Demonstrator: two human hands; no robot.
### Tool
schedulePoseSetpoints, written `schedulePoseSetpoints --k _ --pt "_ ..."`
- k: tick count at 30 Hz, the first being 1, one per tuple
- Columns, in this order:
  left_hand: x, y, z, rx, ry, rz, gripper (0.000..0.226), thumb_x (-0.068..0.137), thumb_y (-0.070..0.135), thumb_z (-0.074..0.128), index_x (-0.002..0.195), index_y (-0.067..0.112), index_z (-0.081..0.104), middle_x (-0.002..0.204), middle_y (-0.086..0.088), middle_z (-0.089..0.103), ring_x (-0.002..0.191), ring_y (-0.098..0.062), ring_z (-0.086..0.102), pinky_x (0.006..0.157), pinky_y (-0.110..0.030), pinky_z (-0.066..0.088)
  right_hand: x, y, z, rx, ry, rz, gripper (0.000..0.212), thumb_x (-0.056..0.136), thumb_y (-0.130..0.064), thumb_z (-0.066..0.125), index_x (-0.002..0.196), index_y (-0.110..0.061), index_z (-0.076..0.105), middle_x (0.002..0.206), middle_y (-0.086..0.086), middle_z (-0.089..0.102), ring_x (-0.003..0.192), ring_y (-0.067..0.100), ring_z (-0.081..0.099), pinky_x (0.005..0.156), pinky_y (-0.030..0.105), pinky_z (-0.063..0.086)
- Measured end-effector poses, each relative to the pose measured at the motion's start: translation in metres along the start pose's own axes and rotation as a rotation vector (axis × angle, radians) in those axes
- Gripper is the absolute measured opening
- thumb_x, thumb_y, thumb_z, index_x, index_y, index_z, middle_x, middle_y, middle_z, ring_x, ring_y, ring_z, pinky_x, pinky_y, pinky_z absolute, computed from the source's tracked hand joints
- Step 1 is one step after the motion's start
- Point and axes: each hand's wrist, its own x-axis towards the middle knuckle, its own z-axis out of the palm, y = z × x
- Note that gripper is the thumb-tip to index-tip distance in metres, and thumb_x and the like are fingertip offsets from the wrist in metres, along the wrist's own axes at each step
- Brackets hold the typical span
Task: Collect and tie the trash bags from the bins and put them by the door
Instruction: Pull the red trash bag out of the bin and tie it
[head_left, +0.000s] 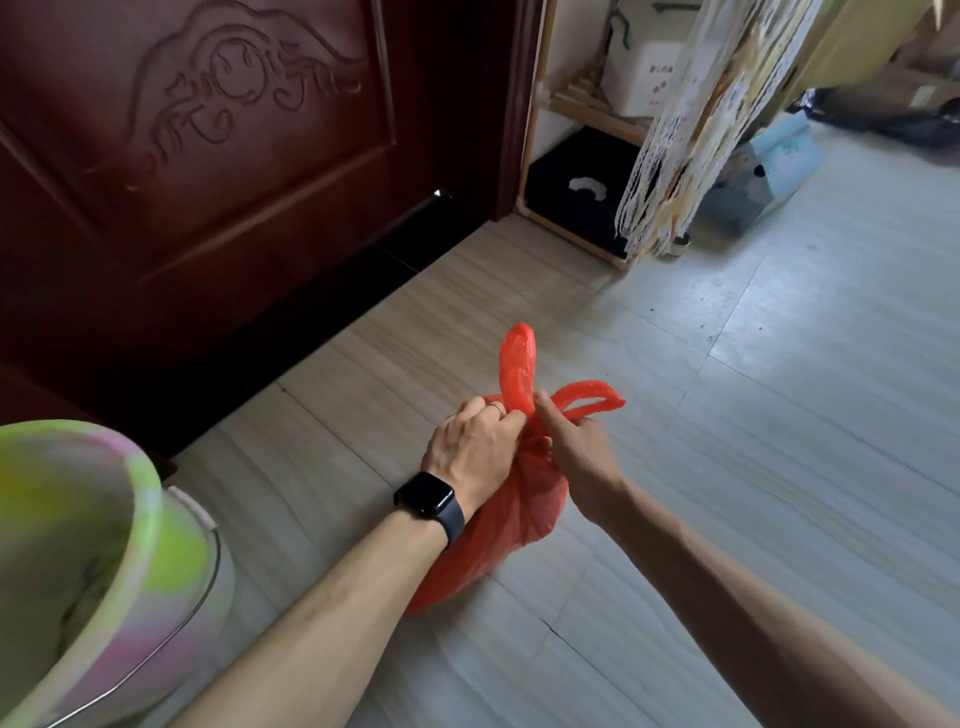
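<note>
The thin red plastic trash bag (498, 530) is resting on the pale wood-pattern floor (701, 519), near the floor edge that runs along the dark red carved wooden door (208, 182). The left grip (475, 447) is clamping the gathered neck of the bag, fingers curled round it. The right grip (576, 452) is pinching the film just beside the neck, thumb lying against the upright handle loop (517, 364). The second handle loop (592, 397) is sticking out sideways.

Handling, as judged: the film is looking soft, light, slippery and easily torn, and the sagging body is suggesting a small load. Hold is best taken on both loops close to the neck, not on the body. The knot is appearing unfinished.

A green-and-pink plastic bucket (78, 545) is standing at the floor's near-left corner.
</note>
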Motion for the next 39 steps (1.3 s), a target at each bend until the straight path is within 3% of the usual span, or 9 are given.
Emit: schedulePoseSetpoints --k 7,11,16,18,20,23,26,29,39 --pt "0.001 -0.003 -0.007 -0.434 -0.201 -0.116 0.033 0.087 0.046 0.059 0.111 0.027 0.073 0.11 0.005 0.073 0.107 -0.018 0.061 0.094 -0.027 0.046 0.006 -0.007 -0.013 0.293 -0.061 0.244 0.022 0.087 -0.032 0.074 0.085 -0.011 0.069 0.064 0.003 0.063 0.051 0.012 0.058 0.047 0.023 0.046" --pt "0.007 -0.018 -0.017 -0.567 -0.295 -0.281 0.021 0.087 0.044 0.068 0.099 0.029 0.077 0.1 0.01 0.076 0.096 -0.002 0.065 0.072 -0.004 0.04 0.003 -0.008 -0.016 0.243 -0.245 0.214 0.019 0.09 -0.034 0.069 0.091 -0.016 0.068 0.075 0.002 0.059 0.064 0.011 0.052 0.06 0.022 0.039" --pt "0.014 -0.04 -0.018 -0.804 -0.488 -0.447 0.01 0.081 0.031 0.069 0.077 0.022 0.071 0.076 0.008 0.066 0.072 0.003 0.061 0.073 -0.026 0.049 -0.003 -0.012 -0.025 -0.05 -0.469 0.042 0.016 0.09 -0.029 0.07 0.102 -0.019 0.075 0.092 -0.002 0.069 0.081 0.008 0.061 0.075 0.027 0.042" --pt "0.015 -0.045 -0.023 -0.922 -0.562 -0.455 0.018 0.09 0.003 0.062 0.08 0.017 0.068 0.076 0.004 0.062 0.064 0.007 0.058 0.067 -0.019 0.049 -0.004 -0.016 -0.028 -0.117 -0.547 -0.109 0.006 0.089 -0.015 0.072 0.092 -0.01 0.071 0.086 0.001 0.068 0.079 0.009 0.063 0.073 0.027 0.046" --pt "0.016 -0.044 -0.027 -1.037 -0.678 -0.579 0.012 0.089 0.0 0.064 0.087 0.009 0.072 0.076 -0.001 0.065 0.066 -0.005 0.061 0.066 -0.018 0.048 -0.002 -0.017 -0.03 -0.221 -0.598 -0.257 0.01 0.085 -0.004 0.075 0.086 0.004 0.069 0.082 0.008 0.068 0.078 0.013 0.064 0.072 0.029 0.051" --pt "0.018 -0.04 -0.028 -1.065 -0.727 -0.592 0.01 0.085 0.004 0.067 0.079 0.01 0.072 0.067 -0.001 0.067 0.06 -0.009 0.059 0.063 -0.02 0.046 0.001 -0.015 -0.029 -0.438 -0.484 -0.311 0.014 0.074 -0.016 0.087 0.083 -0.013 0.078 0.082 0.012 0.074 0.077 0.015 0.066 0.076 0.044 0.055" --pt "0.018 -0.035 -0.029 -1.126 -0.651 -0.615 0.004 0.076 0.009 0.072 0.073 0.01 0.071 0.067 -0.001 0.066 0.064 -0.01 0.06 0.07 -0.019 0.046 0.002 -0.009 -0.024 -0.621 -0.31 -0.399 0.023 0.066 -0.023 0.09 0.074 -0.033 0.07 0.075 -0.002 0.071 0.069 0.012 0.062 0.071 0.043 0.054" --pt "0.019 -0.033 -0.026 -1.132 -0.615 -0.616 0.006 0.064 0.018 0.072 0.067 0.013 0.07 0.072 -0.004 0.066 0.071 -0.014 0.059 0.073 -0.022 0.045 0.0 -0.003 -0.021 -0.698 -0.194 -0.535 0.026 0.069 -0.029 0.085 0.081 -0.028 0.062 0.077 -0.007 0.071 0.071 0.014 0.066 0.065 0.036 0.054" --pt "0.014 -0.026 -0.019 -1.33 -0.584 -0.737 0.017 0.101 0.022 0.05 0.099 0.009 0.062 0.082 -0.006 0.063 0.067 -0.011 0.058 0.063 -0.017 0.049 0.009 0.014 -0.016 -0.713 0.054 -0.769 0.023 0.082 -0.024 0.074 0.094 -0.015 0.056 0.083 -0.002 0.058 0.073 0.022 0.055 0.062 0.031 0.037"
